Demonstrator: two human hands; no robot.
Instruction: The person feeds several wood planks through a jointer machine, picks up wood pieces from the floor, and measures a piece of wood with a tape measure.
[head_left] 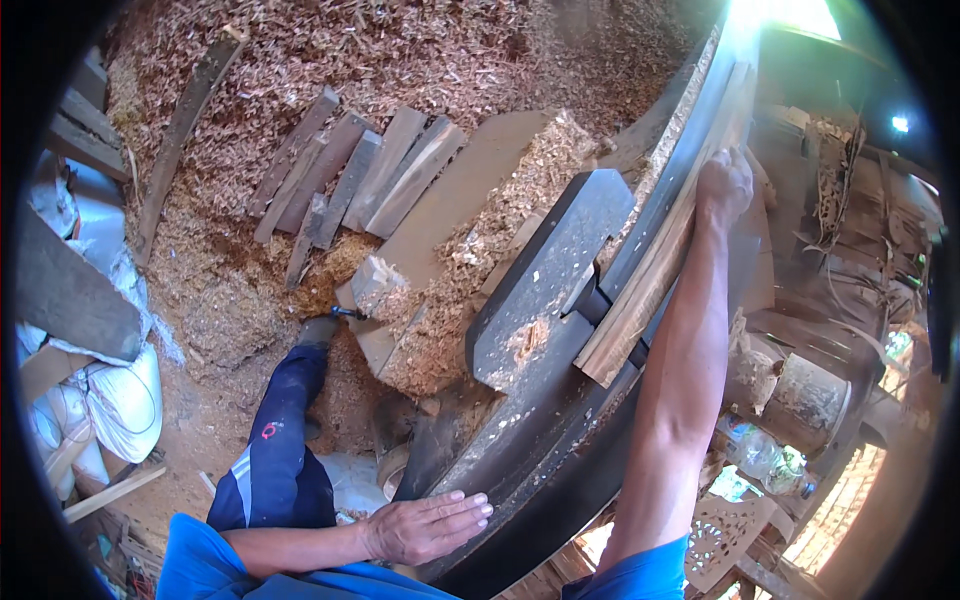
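My right hand (725,185) is closed on the far part of a long, rough wooden board (645,290), which lies along the metal bed of a woodworking machine (500,485). Beside the board, just left of it, a dark chamfered guard block (545,270) has sawdust stuck on it. My left hand (430,525), low in the middle of the view, has its fingers stretched out flat with nothing in them, near the machine's near edge. Whether it touches the metal I cannot tell.
Wood shavings (330,50) cover the ground, with several short planks (400,160) on them. White sacks (120,410) and offcuts lie at the left, by my leg (270,440). A dusty cylinder (810,400), plastic bottles and scrap wood crowd the right. Bright light glares at the top right.
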